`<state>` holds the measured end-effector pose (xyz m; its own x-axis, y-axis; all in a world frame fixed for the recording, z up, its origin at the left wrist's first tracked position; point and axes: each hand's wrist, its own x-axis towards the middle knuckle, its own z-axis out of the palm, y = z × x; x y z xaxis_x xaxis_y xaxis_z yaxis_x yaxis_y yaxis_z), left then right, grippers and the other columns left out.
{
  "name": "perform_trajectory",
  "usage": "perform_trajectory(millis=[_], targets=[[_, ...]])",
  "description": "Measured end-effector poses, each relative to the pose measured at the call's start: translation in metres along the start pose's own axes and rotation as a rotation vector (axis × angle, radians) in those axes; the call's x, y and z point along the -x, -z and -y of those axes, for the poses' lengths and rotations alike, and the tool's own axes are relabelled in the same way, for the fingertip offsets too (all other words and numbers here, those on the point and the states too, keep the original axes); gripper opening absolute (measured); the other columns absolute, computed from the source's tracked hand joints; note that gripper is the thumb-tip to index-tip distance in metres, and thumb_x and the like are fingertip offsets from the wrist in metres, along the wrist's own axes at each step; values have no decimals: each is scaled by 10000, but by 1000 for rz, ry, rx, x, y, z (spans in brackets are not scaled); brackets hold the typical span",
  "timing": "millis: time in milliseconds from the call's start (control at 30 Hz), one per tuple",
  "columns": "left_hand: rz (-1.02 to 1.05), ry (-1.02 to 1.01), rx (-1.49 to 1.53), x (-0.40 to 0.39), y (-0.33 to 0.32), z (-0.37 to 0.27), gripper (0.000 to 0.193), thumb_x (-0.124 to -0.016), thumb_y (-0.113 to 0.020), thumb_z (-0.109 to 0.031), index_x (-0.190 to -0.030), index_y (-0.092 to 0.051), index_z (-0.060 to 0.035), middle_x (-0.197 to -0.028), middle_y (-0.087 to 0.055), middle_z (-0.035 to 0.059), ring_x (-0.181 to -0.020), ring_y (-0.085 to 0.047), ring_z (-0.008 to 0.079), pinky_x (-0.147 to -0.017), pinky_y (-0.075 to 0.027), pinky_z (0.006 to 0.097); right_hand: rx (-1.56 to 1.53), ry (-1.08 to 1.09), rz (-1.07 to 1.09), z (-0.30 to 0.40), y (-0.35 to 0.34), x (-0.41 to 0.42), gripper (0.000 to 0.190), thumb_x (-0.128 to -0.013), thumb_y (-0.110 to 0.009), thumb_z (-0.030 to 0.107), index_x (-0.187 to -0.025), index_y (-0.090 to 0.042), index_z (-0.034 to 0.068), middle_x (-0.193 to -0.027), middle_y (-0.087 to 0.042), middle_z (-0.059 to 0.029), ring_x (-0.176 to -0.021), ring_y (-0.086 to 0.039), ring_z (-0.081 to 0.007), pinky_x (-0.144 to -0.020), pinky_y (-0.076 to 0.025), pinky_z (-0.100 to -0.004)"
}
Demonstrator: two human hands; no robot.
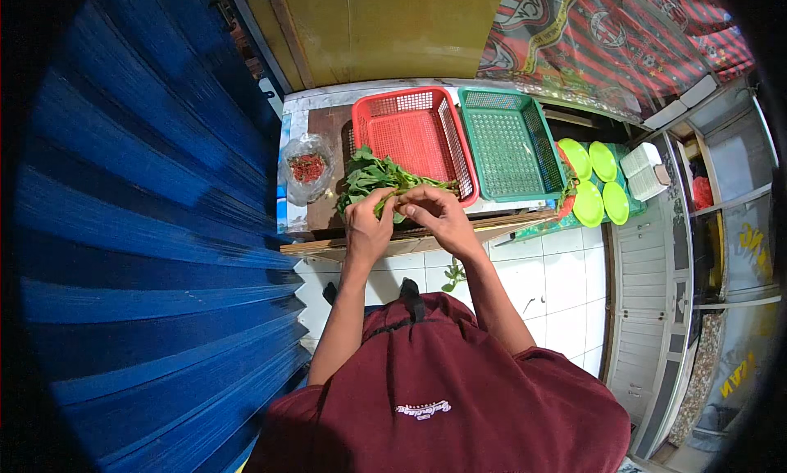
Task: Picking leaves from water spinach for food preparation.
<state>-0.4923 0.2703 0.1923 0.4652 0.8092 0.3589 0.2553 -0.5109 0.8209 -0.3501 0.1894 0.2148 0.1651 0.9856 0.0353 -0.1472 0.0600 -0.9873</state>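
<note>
My left hand [369, 223] and my right hand [438, 218] meet over the near edge of the table, fingertips pinching green stems between them. Just beyond them lies a bunch of leafy greens [375, 176], its leaves to the left and its stems reaching right over the near rim of a red plastic basket [472, 184]. The rest of that basket holds nothing visible. Left of the greens, a clear plastic bag [302, 193] contains small red chillies [307, 167]. A green plastic basket [556, 165] stands beside the red one, with no greens inside.
Lime-green plates [588, 204] and a white tissue holder [642, 172] are at the right. A blue corrugated metal wall [166, 227] borders the left side. On the tiled floor [522, 288] lies a leafy sprig [454, 275]. A glass-fronted cabinet [731, 208] stands far right.
</note>
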Motion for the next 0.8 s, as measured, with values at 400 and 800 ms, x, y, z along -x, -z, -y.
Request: perform_trajectory(millis=[400, 800], targets=[[266, 554, 1321, 17, -9, 17, 210, -974, -550, -115, -1130, -648, -15, -734, -577, 18, -511, -436, 65, -499, -404, 221, -656, -293, 87, -23, 27, 0, 66, -922, -524, 117, -901, -554, 62, -735, -511, 24, -702, -537, -100, -668, -465, -276], [146, -33, -82, 9, -18, 3, 165, -859, -621, -44, -987, -703, 20, -895, -691, 202, -802, -676, 349, -729, -526, 377, -51, -347, -257, -11, 22, 2, 129, -985, -520, 166, -934, -561, 55, -724, -532, 10, -630, -508, -63, -565, -414, -222]])
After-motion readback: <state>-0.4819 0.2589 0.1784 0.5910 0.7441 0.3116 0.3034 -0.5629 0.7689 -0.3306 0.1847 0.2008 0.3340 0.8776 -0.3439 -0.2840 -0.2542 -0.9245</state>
